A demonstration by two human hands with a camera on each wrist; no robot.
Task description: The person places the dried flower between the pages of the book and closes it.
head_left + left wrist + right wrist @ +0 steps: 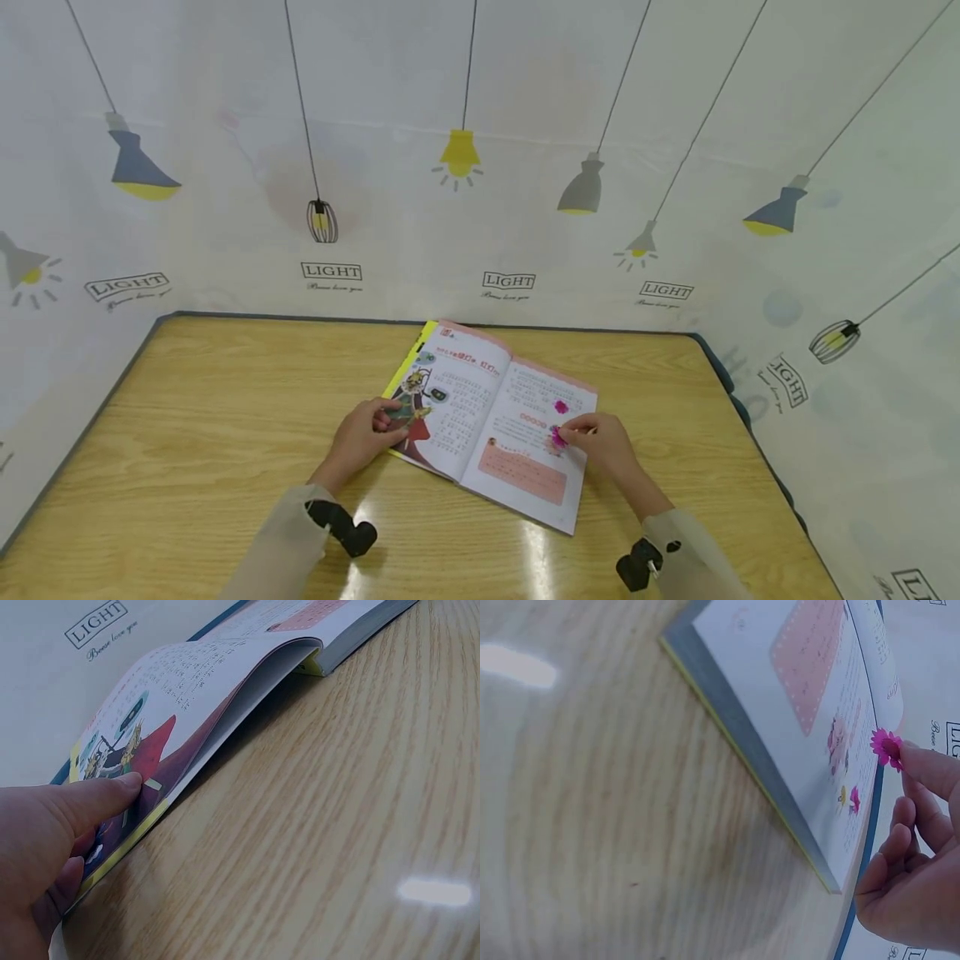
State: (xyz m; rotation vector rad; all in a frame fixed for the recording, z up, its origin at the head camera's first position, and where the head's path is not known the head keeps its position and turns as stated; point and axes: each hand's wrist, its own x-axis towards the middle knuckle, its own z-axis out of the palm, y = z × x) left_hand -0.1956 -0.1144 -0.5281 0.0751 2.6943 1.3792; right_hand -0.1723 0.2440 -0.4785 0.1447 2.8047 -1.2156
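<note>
An open book with printed pages lies slanted on the table. My left hand holds its left edge, the thumb lying over the picture page and the other fingers at the edge. That side of the book bows upward, with a gap beneath it. Over the right page, my right hand pinches a small magenta flower between thumb and finger. A second magenta flower lies on the same page, higher up.
The wood-grain table has a dark edge. Behind it and at the sides hangs a pale wall covering printed with lamps. Each sleeve carries a black wrist camera, one on the left and one on the right.
</note>
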